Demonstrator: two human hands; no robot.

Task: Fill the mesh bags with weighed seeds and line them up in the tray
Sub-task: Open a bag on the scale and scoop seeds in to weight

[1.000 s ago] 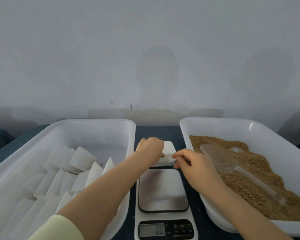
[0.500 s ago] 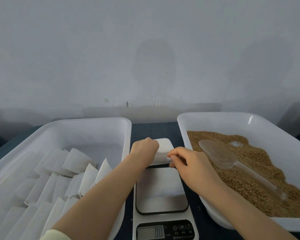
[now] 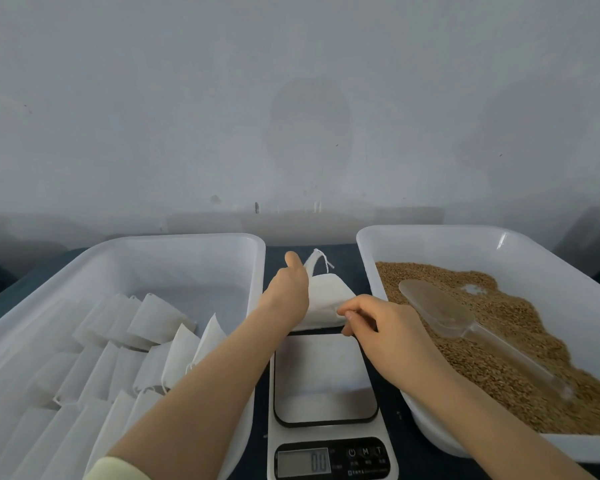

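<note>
- Head view, looking down across a table top.
- One mesh bag point(image 3: 326, 296), white, centre of frame, between the two trays and just beyond the far edge of the scale. Near edge overlapping the scale's far rim in the picture. Lifted or resting: cannot tell.
- One drawstring point(image 3: 321, 258), white, looped and standing up at the bag's far end.
- One left hand point(image 3: 288, 292), back toward the camera, gripping the bag's left side. Thumb point(image 3: 293, 261) straight, pointing away; other fingers out of sight behind the bag.
- One right hand point(image 3: 381, 323), lower right of the bag, fingertips point(image 3: 345, 311) closed in a pinch on the bag's near right corner.
- One scale point(image 3: 326, 433), white, lower centre. Weighing plate point(image 3: 323, 375) with dark rim; display point(image 3: 303, 462) at the bottom edge, showing zeros.
- One left tray point(image 3: 187, 258), white plastic, left half of frame. Rows of white bags point(image 3: 153, 317) leaning on one another in its near part; filled or not, cannot tell.
- One right tray point(image 3: 430, 244), white plastic, right half of frame. Brown seeds point(image 3: 516, 341) heaped across its floor.
- One scoop point(image 3: 440, 310), clear plastic, lying on the seeds, bowl toward upper left, handle running to lower right.
- One sleeve cuff point(image 3: 118, 471), pale yellow, bottom left, on the left forearm.
- Table cover point(image 3: 347, 261), dark blue, under everything; grey wall point(image 3: 291, 98) across the upper half.
</note>
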